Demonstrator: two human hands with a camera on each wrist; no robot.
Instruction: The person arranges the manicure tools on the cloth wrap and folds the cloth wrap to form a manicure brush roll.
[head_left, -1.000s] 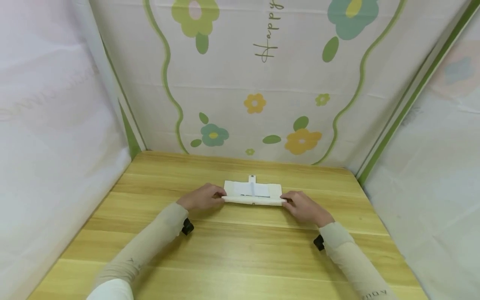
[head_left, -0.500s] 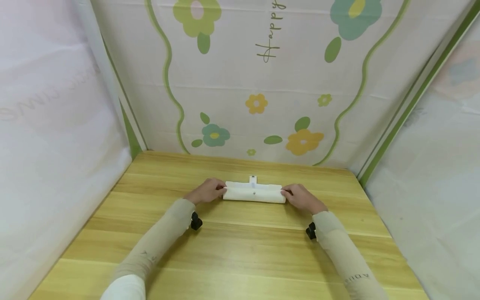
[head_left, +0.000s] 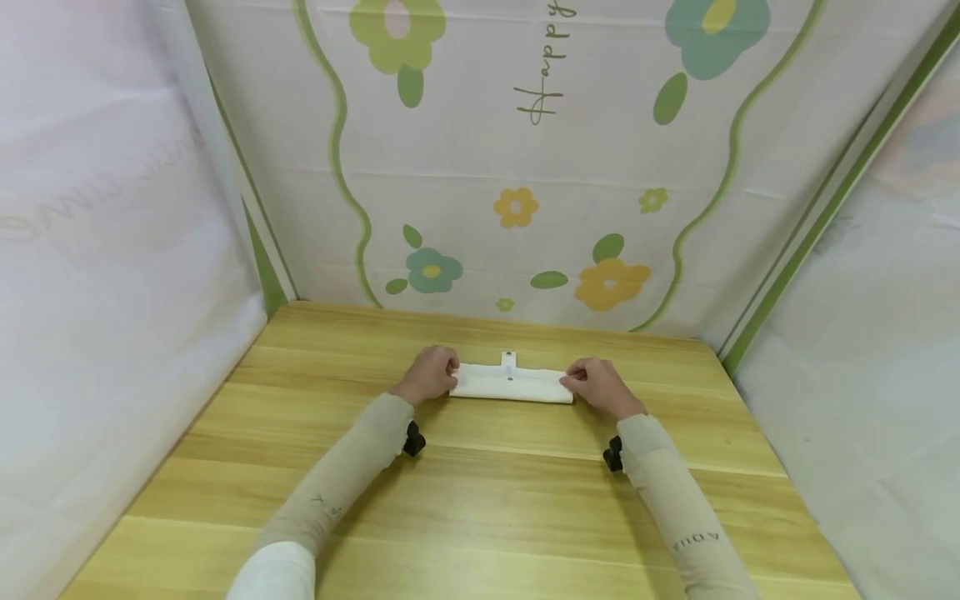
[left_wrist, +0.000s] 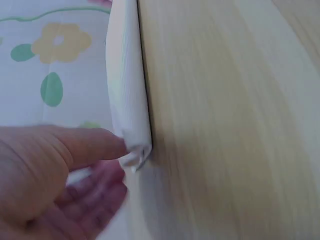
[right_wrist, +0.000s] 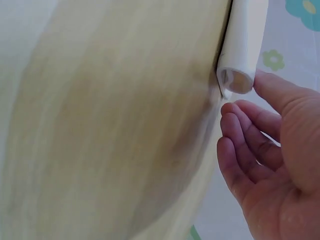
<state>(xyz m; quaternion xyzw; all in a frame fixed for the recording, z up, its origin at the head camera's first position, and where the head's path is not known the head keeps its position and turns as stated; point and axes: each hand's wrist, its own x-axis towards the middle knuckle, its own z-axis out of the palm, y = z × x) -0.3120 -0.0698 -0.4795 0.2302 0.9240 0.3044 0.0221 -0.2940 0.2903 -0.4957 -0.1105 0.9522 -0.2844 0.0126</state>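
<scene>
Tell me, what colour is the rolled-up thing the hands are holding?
White. The roll lies on the wooden table; the head view shows it best.

The head view leaves plenty unclear. Both sleeves run off the bottom edge, and the fingertips of the left hand [head_left: 430, 374] and right hand [head_left: 597, 387] are tucked out of sight where they meet the white cloth roll [head_left: 511, 384]. The small tab [head_left: 509, 359] sticking out behind the roll is too tiny to identify, same for the dot on it. The left wrist view is smeared, so the roll's end [left_wrist: 136, 150] is just mush there, and the tabletop [left_wrist: 225, 125] is blurry. In the right wrist view the roll [right_wrist: 245, 45] is cut off by the top edge, and the inside of its open end is too dark to read.
</scene>
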